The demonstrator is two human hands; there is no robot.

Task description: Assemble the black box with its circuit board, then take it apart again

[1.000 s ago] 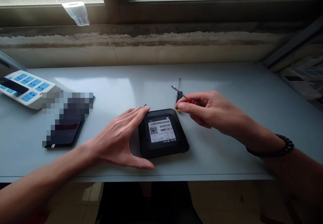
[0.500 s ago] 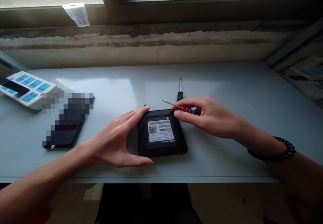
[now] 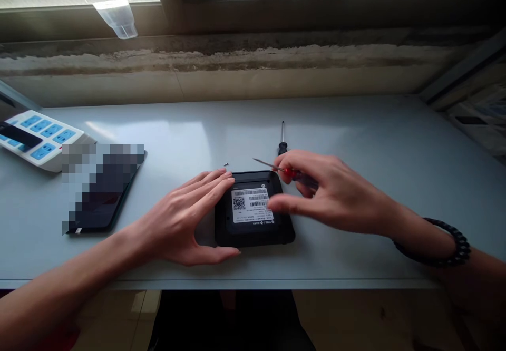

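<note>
While I work these two bare hands from far away, I see a flat black box with a white label and a square code on top, sitting near the front edge of a pale grey table. The left hand is open, its fingers spread and curved around the left side of the box, so it cups the box and does not clamp it. The right hand is closed in a pinch on the red handle of a small screwdriver, and one finger reaches out over the label. The thin metal tip points left, just past the far edge of the box, and I cannot see it touch anything. A black-handled screwdriver lies on the table just beyond the box, and a tiny metal bit, maybe a screw, sits near the left hand. To do this well, I want the left hand pressing firm and flat so the box cannot slide, and the right hand holding the tool short and steady, with the tip lined up straight before any push. Off to the left lie a power strip and a blurred phone.
</note>
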